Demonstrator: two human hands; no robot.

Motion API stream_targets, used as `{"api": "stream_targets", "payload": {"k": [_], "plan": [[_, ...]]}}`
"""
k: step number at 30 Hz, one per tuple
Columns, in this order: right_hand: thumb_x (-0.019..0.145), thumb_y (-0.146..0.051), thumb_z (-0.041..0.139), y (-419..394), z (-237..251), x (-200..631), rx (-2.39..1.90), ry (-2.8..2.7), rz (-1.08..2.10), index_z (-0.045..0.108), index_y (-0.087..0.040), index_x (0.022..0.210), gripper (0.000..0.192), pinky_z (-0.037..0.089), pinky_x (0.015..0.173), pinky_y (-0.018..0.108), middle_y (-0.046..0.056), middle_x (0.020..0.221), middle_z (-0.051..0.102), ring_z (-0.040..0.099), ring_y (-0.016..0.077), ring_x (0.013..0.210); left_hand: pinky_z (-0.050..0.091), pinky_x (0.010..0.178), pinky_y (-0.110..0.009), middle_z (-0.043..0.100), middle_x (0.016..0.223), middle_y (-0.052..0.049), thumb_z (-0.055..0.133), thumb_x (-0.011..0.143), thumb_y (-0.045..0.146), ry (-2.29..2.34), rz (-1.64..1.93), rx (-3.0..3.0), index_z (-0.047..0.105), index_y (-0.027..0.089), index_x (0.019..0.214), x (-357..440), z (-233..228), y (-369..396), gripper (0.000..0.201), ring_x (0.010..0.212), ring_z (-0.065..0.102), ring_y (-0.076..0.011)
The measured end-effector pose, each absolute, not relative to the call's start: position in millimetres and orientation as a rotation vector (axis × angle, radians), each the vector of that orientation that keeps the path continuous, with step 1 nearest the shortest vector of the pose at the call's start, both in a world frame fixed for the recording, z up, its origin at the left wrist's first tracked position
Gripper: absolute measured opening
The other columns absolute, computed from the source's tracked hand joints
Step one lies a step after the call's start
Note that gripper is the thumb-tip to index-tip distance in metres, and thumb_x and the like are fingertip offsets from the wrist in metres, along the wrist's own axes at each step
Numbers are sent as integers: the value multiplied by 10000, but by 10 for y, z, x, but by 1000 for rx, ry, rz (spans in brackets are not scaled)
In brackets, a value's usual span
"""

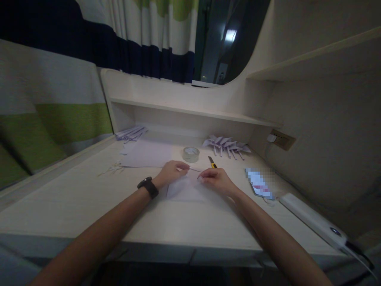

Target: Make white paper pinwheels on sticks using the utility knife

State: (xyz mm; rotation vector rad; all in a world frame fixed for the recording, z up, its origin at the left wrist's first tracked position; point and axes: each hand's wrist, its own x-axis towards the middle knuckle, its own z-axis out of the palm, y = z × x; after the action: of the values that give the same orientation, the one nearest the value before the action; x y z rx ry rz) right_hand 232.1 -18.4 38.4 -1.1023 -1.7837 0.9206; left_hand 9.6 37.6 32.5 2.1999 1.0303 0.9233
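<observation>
— Head view, centre of the frame: what have you got there?

— My left hand [172, 171] and my right hand [214, 178] each pinch one end of a thin stick [194, 169], which runs level between them, just above a pale sheet of paper [185, 190] lying flat on the surface [89, 198]. Fingers are closed at the tips, not spread.

— How does it handle?

— I judge the stick very light and slender, likely to bend or snap if squeezed mid-span, so the ends are the place to hold it. The paper looks thin and limp; it would crease easily and slide on the smooth top.

— Anything close by?

— A roll of clear tape [191, 153] and a yellow utility knife [212, 162] just above my hands, and folded paper pinwheels [226, 144] further up and right.
</observation>
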Motion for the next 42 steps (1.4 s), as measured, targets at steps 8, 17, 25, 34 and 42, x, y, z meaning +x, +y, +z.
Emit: {"api": "stream_targets", "payload": {"k": [8,17,25,34,42], "plan": [[634,-416,754,-181,336,2303,-1096,-1917,979,728,-142,774,309,501,694,292,64,752,713,635,170,693,404,914,-368,629,1164,-127,456,883,228,993,654,2906,551,145,1235,173,157,360,374,1053,564,-235],[649,-409,754,-161,312,2326,-1054,-2015,1026,739,-132,807,319,493,685,294,80,780,723,640,179,700,428,842,-342,636,1115,-140,499,812,225,1001,413,2934,490,152,1301,452,251,537,495,1020,584,-258],[617,-418,772,-136,269,2356,-1052,-2010,1103,747,-133,803,341,492,656,285,65,731,720,639,171,659,442,730,-265,689,999,-87,769,527,313,816,186,2712,659,165,1067,559,401,799,571,879,623,-240],[609,-377,782,-160,309,2385,-1024,-2000,1216,740,-130,799,314,498,666,277,60,754,721,636,150,656,423,657,-240,692,787,-48,596,663,92,759,487,2542,690,141,805,420,541,630,177,720,611,-173],[609,-357,785,-176,350,2388,-1040,-2045,1267,740,-125,800,304,501,667,269,57,729,718,641,149,654,419,808,-279,683,835,-27,576,727,79,668,701,2591,708,183,812,180,577,460,189,818,593,-161]]}}
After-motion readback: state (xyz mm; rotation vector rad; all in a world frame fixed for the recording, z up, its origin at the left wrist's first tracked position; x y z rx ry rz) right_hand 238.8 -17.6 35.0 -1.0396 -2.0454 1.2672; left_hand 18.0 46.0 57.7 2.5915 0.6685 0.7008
